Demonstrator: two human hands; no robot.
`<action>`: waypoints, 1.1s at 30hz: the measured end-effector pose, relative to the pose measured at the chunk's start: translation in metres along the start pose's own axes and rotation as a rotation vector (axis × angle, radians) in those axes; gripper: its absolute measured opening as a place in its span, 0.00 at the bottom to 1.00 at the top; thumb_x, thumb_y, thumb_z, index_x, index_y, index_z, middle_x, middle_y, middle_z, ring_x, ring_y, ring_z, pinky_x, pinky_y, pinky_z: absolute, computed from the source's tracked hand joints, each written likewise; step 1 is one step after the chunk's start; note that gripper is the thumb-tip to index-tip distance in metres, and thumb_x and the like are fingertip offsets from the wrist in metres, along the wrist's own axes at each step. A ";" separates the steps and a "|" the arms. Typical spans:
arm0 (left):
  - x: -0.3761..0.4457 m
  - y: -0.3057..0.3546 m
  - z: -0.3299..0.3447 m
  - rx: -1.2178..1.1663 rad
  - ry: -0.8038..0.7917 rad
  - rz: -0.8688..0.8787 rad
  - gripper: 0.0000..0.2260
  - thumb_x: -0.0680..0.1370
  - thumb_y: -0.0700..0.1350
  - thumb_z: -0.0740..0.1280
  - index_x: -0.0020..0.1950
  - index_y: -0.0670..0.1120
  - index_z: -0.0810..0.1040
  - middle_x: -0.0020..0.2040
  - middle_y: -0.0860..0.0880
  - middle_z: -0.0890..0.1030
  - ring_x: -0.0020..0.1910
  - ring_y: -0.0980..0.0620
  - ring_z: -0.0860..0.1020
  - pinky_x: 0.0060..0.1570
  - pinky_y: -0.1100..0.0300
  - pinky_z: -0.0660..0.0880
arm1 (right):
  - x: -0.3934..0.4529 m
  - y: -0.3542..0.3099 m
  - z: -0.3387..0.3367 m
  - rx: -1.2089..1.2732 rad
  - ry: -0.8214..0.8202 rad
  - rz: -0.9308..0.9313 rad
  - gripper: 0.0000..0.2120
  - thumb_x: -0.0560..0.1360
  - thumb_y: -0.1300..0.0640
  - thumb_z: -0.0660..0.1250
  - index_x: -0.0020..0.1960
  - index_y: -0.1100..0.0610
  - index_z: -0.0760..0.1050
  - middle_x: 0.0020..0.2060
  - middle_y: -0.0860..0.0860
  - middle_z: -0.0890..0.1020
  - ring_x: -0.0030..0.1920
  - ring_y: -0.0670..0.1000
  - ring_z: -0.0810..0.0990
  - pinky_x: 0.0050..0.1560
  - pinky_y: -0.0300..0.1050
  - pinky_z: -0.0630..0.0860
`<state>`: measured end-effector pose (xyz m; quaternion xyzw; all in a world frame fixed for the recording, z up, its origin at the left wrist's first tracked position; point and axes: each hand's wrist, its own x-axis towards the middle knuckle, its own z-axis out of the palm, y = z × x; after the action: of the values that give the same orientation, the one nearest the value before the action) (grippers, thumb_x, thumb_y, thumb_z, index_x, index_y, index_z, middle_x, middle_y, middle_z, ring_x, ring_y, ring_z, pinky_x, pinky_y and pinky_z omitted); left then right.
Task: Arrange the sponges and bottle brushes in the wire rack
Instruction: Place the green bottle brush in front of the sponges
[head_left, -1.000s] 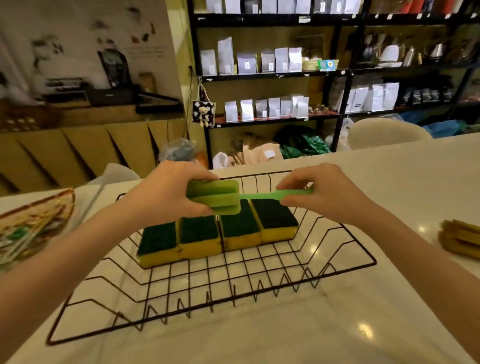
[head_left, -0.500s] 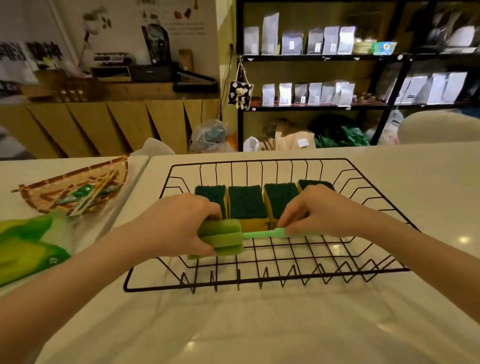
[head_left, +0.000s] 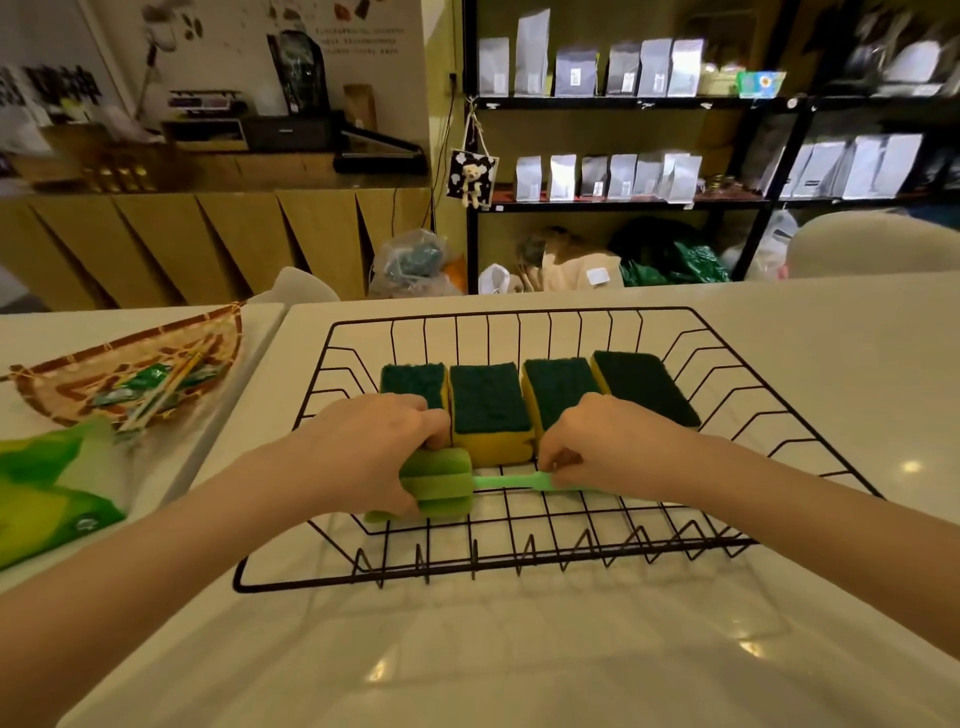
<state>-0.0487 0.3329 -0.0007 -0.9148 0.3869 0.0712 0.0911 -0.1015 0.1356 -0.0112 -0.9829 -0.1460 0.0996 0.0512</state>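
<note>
A black wire rack (head_left: 644, 553) stands on the white table. Several yellow sponges with dark green tops (head_left: 488, 405) lie side by side in a row along its middle. In front of that row, a green bottle brush (head_left: 441, 488) lies low across the rack floor, foam head to the left, thin handle to the right. My left hand (head_left: 369, 447) grips the foam head. My right hand (head_left: 608, 441) pinches the handle. The leftmost sponge is partly hidden behind my left hand.
A woven basket (head_left: 67, 384) holding green packets and sticks sits on the adjoining table to the left. A green and white package (head_left: 47, 499) lies in front of it. Black shelving with white bags (head_left: 623, 67) stands beyond the table's far edge.
Both hands have brought the bottle brush down from above the sponges to the rack floor in front of them. The view has shifted so the rack sits more centred.
</note>
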 end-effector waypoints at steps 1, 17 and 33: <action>0.001 0.001 0.001 0.014 -0.004 0.002 0.21 0.69 0.55 0.70 0.58 0.53 0.68 0.47 0.55 0.67 0.45 0.55 0.68 0.43 0.62 0.69 | 0.000 0.000 0.000 0.000 -0.001 -0.002 0.13 0.75 0.57 0.62 0.59 0.55 0.76 0.55 0.51 0.81 0.52 0.49 0.79 0.56 0.44 0.77; 0.008 0.021 -0.021 0.049 0.000 0.035 0.22 0.69 0.63 0.65 0.59 0.55 0.70 0.50 0.55 0.74 0.48 0.55 0.72 0.47 0.60 0.75 | -0.027 0.027 -0.013 0.173 -0.001 -0.020 0.14 0.73 0.57 0.66 0.59 0.52 0.74 0.52 0.48 0.80 0.48 0.45 0.76 0.51 0.39 0.75; 0.096 0.159 -0.106 -0.235 0.149 0.391 0.22 0.73 0.56 0.66 0.64 0.52 0.69 0.59 0.52 0.76 0.55 0.54 0.75 0.54 0.59 0.74 | -0.144 0.117 -0.048 0.428 0.398 0.251 0.22 0.68 0.55 0.72 0.60 0.47 0.71 0.51 0.47 0.80 0.49 0.44 0.79 0.50 0.39 0.77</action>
<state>-0.0905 0.1337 0.0657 -0.8295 0.5515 0.0641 -0.0602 -0.1943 -0.0223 0.0470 -0.9604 0.0135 -0.0608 0.2716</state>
